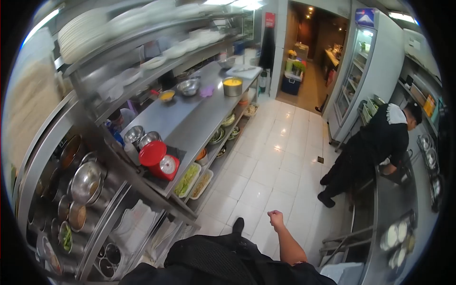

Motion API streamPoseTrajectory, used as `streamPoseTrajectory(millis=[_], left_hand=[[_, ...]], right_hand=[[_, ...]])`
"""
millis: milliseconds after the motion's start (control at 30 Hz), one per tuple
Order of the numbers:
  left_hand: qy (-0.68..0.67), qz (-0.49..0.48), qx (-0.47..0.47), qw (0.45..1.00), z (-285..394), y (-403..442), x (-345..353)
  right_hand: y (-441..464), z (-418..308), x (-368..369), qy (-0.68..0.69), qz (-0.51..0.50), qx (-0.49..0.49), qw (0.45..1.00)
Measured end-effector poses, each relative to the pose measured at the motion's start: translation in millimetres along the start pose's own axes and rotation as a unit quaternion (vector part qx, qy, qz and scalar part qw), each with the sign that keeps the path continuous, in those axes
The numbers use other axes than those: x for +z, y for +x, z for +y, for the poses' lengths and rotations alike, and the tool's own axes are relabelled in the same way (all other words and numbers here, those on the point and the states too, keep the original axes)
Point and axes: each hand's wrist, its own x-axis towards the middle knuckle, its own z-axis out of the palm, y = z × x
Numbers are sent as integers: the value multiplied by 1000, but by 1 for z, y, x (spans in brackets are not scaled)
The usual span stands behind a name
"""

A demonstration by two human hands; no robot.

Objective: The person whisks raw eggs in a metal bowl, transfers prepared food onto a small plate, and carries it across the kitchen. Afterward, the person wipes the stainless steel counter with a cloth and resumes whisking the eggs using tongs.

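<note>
Right hand [274, 219] hangs in front of the wearer above the tiled floor [259, 173], closed into a loose fist that seems empty, though the curved view leaves its inside hidden. The left hand is out of sight, so neither its state nor its reach can be told; the right is the nearer of what shows. At that hand's 10 o'clock, well apart from it, lies the outer white tray [205, 185] beneath the tabletop [183, 121], its long axis running from 7 to 1 o'clock. Farther off, also near 10 o'clock, the red scale [167, 165] stands on the tabletop; the pot [232, 89] sits between 11 and 12. A co-worker [365, 145] bends forward near 2 o'clock.
</note>
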Motion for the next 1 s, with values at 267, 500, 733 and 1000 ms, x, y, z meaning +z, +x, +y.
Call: streamPoseTrajectory(millis=[267,500,733,1000], left_hand=[[246,-69,83,963,178,137,23],[63,2,275,960,480,240,90],[37,-45,370,927,663,261,158],[-47,5,397,917,747,266,104]], right_hand=[[14,55,-93,9,70,232,970],[59,47,-111,28,71,325,943],[270,-17,-77,25,-8,279,960],[551,-98,-140,-502,-200,-86,837]])
